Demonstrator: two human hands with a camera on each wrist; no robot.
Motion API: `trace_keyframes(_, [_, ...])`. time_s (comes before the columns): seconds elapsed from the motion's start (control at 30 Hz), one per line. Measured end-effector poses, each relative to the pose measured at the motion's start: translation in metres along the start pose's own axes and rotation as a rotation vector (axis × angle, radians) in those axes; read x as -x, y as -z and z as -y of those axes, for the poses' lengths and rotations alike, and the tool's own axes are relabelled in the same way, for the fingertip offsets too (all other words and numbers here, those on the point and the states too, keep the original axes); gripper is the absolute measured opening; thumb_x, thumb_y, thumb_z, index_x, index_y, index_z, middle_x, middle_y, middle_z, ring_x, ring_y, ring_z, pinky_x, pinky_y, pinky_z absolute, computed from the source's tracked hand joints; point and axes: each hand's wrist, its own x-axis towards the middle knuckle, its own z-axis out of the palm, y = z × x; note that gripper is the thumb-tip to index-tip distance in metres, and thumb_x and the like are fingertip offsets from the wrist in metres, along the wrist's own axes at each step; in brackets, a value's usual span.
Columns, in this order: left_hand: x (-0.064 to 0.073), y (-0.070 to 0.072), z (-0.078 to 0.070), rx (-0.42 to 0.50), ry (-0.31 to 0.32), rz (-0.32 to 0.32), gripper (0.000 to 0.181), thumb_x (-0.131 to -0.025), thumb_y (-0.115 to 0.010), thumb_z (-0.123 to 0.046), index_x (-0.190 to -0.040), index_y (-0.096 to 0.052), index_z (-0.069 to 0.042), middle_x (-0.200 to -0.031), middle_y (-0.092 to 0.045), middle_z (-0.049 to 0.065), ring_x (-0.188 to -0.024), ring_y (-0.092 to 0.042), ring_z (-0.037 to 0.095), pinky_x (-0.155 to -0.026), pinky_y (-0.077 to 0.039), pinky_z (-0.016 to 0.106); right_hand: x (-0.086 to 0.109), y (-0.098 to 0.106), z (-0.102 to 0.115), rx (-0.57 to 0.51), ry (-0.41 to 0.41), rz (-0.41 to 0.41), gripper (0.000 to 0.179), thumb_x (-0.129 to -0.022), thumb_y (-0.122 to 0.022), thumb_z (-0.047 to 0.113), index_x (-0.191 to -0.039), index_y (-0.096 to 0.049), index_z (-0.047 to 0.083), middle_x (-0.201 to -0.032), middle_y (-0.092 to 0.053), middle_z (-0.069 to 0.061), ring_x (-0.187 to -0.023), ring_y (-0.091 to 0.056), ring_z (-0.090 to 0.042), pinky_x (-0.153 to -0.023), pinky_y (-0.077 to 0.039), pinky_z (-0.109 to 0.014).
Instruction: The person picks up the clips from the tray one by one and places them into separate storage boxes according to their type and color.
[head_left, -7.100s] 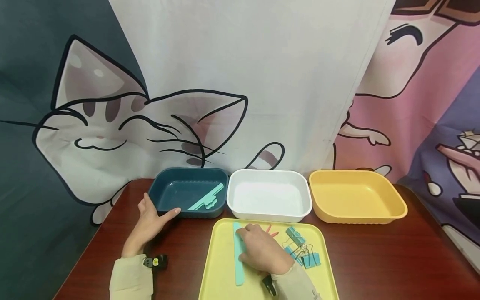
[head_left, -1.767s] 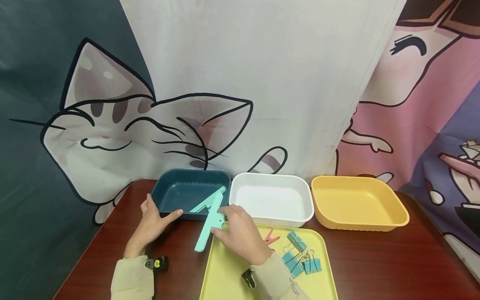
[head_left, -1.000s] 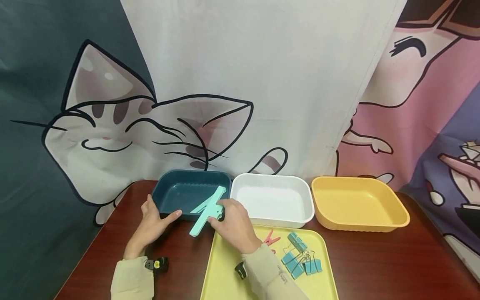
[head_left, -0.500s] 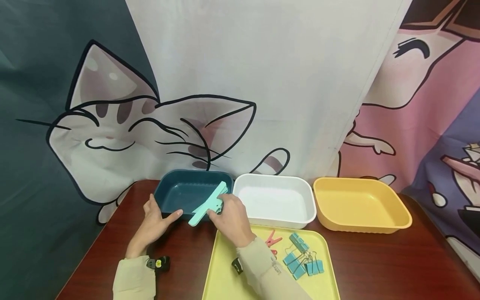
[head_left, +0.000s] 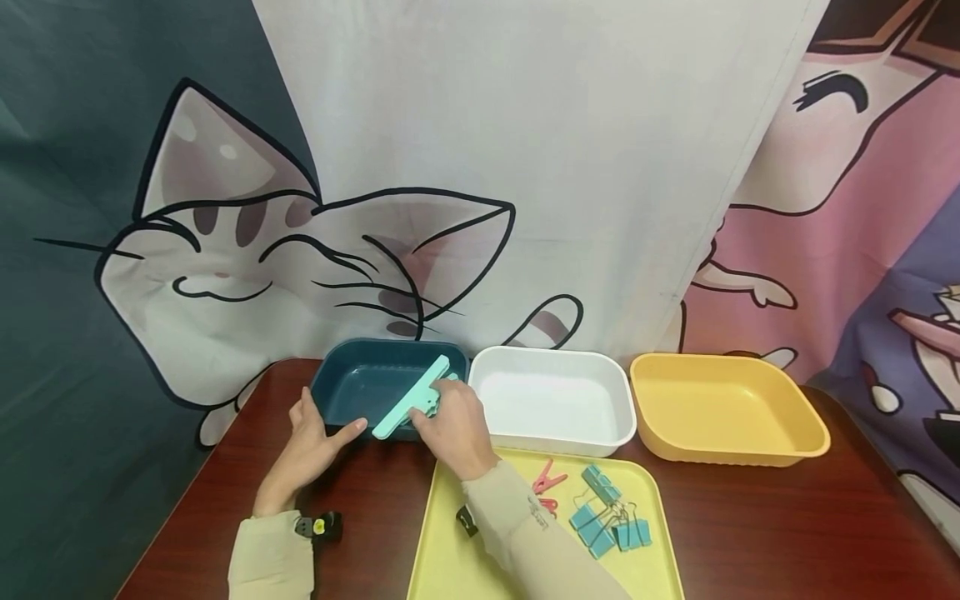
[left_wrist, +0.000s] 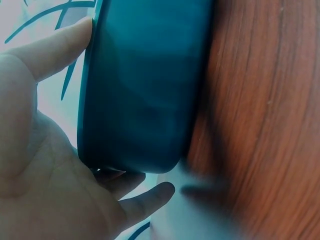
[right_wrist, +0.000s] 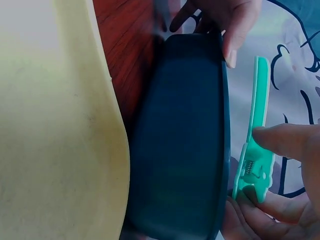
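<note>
Pinching mint clip [head_left: 411,400] with right hand [head_left: 454,427], left hand [head_left: 308,443] spread wide against navy bin [head_left: 358,387]

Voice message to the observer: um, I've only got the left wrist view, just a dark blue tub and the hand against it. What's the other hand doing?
Observer: The right-hand grip is pinching a mint-green bag clip between thumb and fingers.
Operator: Okay, my picture cuts off most of this dark blue tub. What's next to it?
Observer: A white tub stands on its right in the head view.
Operator: And is there anything on the table in front of the tubs?
Observer: A pale yellow tray, with teal binder clips lying on it.
</note>
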Motion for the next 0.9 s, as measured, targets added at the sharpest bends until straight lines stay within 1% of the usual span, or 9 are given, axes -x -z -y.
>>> trace_keyframes(0.13, [0.0,0.0,0.0,0.008,0.002,0.009,0.126,-0.093,-0.066,-0.054,-0.149,0.033,0.001,-0.158,0.018,0.031,-0.144,-0.011,0.052,-0.112,-0.018,0.07,-0.005,-0.005,0.0,0.013,-0.01,0.002,0.042,-0.083,-0.08,0.024,-0.113,-0.072,-0.004,-0.109,-0.072,-0.015,-0.101,-0.067,-0.027,-0.089,-0.055,-0.038])
trace_keyframes(0.33, [-0.001,0.0,-0.001,0.01,0.024,0.009,0.126,-0.092,-0.066,-0.054,-0.15,0.03,0.002,-0.158,0.018,0.032,-0.142,-0.012,0.053,-0.112,-0.018,0.07,-0.012,-0.01,-0.001,0.04,-0.026,0.006,0.043,-0.082,-0.08,0.025,-0.113,-0.073,-0.004,-0.106,-0.072,-0.016,-0.097,-0.068,-0.027,-0.085,-0.056,-0.037])
trace_keyframes(0.47, [-0.001,0.001,-0.001,0.012,0.024,0.006,0.125,-0.093,-0.066,-0.053,-0.15,0.03,0.002,-0.158,0.017,0.032,-0.142,-0.012,0.054,-0.112,-0.018,0.07,-0.015,-0.014,-0.002,0.064,-0.037,0.005,0.042,-0.083,-0.08,0.025,-0.112,-0.073,-0.004,-0.106,-0.072,-0.017,-0.097,-0.068,-0.027,-0.084,-0.057,-0.038])
trace_keyframes(0.67, [0.0,0.001,-0.002,0.014,0.021,0.006,0.124,-0.093,-0.066,-0.051,-0.15,0.03,0.002,-0.158,0.017,0.032,-0.142,-0.012,0.054,-0.111,-0.018,0.071,-0.02,-0.02,-0.002,0.122,-0.007,-0.026,0.041,-0.082,-0.082,0.027,-0.107,-0.074,-0.005,-0.102,-0.073,-0.018,-0.094,-0.069,-0.03,-0.082,-0.057,-0.039])
trace_keyframes(0.77, [0.0,0.001,-0.002,0.011,0.013,0.005,0.123,-0.094,-0.066,-0.051,-0.15,0.03,0.002,-0.158,0.017,0.032,-0.143,-0.01,0.054,-0.112,-0.017,0.07,-0.022,-0.022,-0.003,0.158,0.0,-0.032,0.041,-0.081,-0.083,0.029,-0.104,-0.075,-0.005,-0.098,-0.073,-0.017,-0.09,-0.07,-0.029,-0.078,-0.058,-0.038])
trace_keyframes(0.9, [0.0,0.001,-0.002,0.005,0.005,0.008,0.123,-0.094,-0.065,-0.05,-0.149,0.031,0.002,-0.158,0.017,0.032,-0.144,-0.009,0.053,-0.113,-0.017,0.069,-0.026,-0.024,-0.003,0.183,-0.01,-0.023,0.038,-0.081,-0.083,0.031,-0.095,-0.075,-0.003,-0.088,-0.071,-0.014,-0.079,-0.069,-0.027,-0.069,-0.057,-0.037])
